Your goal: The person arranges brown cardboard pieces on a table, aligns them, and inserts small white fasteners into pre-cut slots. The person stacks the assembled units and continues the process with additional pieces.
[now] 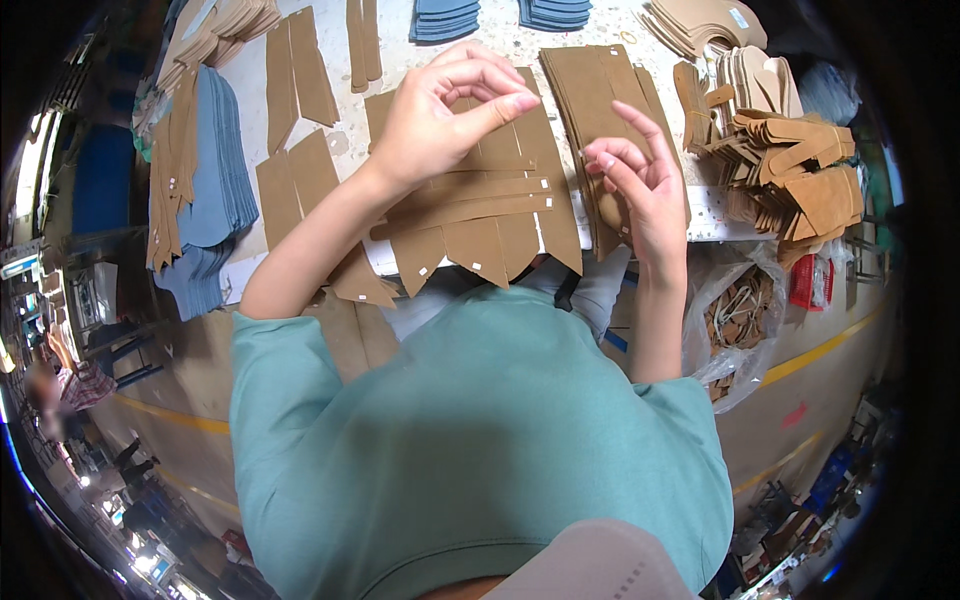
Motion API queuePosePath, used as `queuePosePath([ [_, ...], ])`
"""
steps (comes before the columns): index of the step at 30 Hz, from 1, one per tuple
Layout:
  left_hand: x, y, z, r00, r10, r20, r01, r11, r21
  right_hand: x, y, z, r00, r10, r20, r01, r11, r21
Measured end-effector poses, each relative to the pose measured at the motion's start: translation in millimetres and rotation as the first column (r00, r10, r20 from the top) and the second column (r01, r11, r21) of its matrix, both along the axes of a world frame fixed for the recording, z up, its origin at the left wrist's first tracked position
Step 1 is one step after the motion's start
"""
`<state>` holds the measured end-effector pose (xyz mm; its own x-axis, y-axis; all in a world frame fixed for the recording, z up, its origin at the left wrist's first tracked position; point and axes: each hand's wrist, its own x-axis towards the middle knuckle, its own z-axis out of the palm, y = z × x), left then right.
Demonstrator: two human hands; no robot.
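Note:
My left hand (440, 115) is raised over the middle of the table, thumb and index fingertips pressed together in a pinch; anything between them is too small to make out. Under it, brown strips (470, 207) lie across several brown pointed-end panels (465, 245) along the near edge, some bearing small white stickers (548, 203). My right hand (640, 185) hovers by a stack of long brown panels (590, 95). Its thumb and a bent finger meet while the index finger sticks up; what they hold, if anything, cannot be made out.
Blue-grey cut pieces (220, 160) hang over the left edge of the white table (335, 145). More blue stacks (445, 20) stand at the far side. Brown bundles (800, 180) pile up at right, above a clear bag of scraps (735, 320) and a red basket (808, 283).

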<state>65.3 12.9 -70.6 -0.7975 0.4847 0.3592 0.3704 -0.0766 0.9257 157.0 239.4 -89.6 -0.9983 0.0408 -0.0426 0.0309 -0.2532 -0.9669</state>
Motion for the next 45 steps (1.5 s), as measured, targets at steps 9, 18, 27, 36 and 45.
queuePosePath([
  [9,63.5,5.7,-1.5,0.923,0.002,0.384,0.017,0.999,-0.045,10.8,-20.0,5.3,0.989,0.14,-0.048,-0.147,0.974,-0.172],
  [18,84.7,15.2,-22.6,0.936,0.308,0.172,-0.293,0.95,-0.104,19.4,-33.5,3.2,0.991,0.044,-0.125,-0.022,0.985,0.172],
  [27,97.1,25.8,-55.3,0.873,0.424,-0.242,-0.481,0.833,-0.274,28.2,-22.1,-22.3,0.9,0.246,-0.359,0.263,0.352,0.898],
  [36,79.0,13.7,-45.9,0.97,0.238,-0.056,-0.244,0.93,-0.276,29.9,-31.6,-26.1,0.926,0.199,-0.321,0.262,0.274,0.925],
  [45,76.4,15.6,-46.6,0.976,0.211,0.057,-0.194,0.956,-0.219,27.5,-34.4,-25.7,0.953,0.125,-0.276,0.202,0.416,0.887],
])
